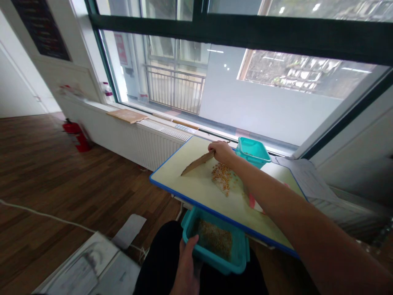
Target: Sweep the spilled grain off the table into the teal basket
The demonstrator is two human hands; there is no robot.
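Note:
My right hand (221, 151) is closed on one end of a brown cardboard strip (197, 163) that lies on a cream table with a blue edge (184, 180). Beside the strip sits a small heap of yellow-brown grains (223, 176). My left hand (187, 266) grips the near rim of a teal plastic tub (215, 246) held on my lap just under the table's front edge; the tub holds a layer of grains. A second teal tub (252, 150) stands at the far side of the table, right of my right hand.
A large window and white radiator (153, 143) run behind the table. A red fire extinguisher (75, 133) lies on the wooden floor at the left. White papers (101, 266) sit at lower left. A red item (252, 200) shows under my forearm.

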